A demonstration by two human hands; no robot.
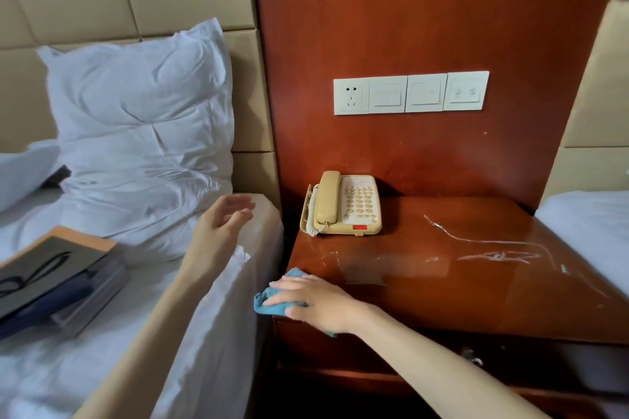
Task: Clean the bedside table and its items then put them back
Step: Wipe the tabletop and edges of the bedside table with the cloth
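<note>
The reddish wooden bedside table (442, 282) has white scratch marks across its glossy top. A beige telephone (343, 204) stands at its back left. My right hand (313, 299) lies flat with straight fingers on a blue cloth (272, 303) at the table's front left corner, pressing it onto the wood. My left hand (221, 221) hovers above the edge of the left bed, fingers relaxed, holding nothing. A stack of books (64, 282) with a pair of glasses (30, 274) on top lies on the left bed.
A white pillow (143, 133) leans on the padded headboard of the left bed (136, 333). A row of wall sockets and switches (410, 93) sits on the wooden panel above the table. A second bed (592, 224) borders the table on the right.
</note>
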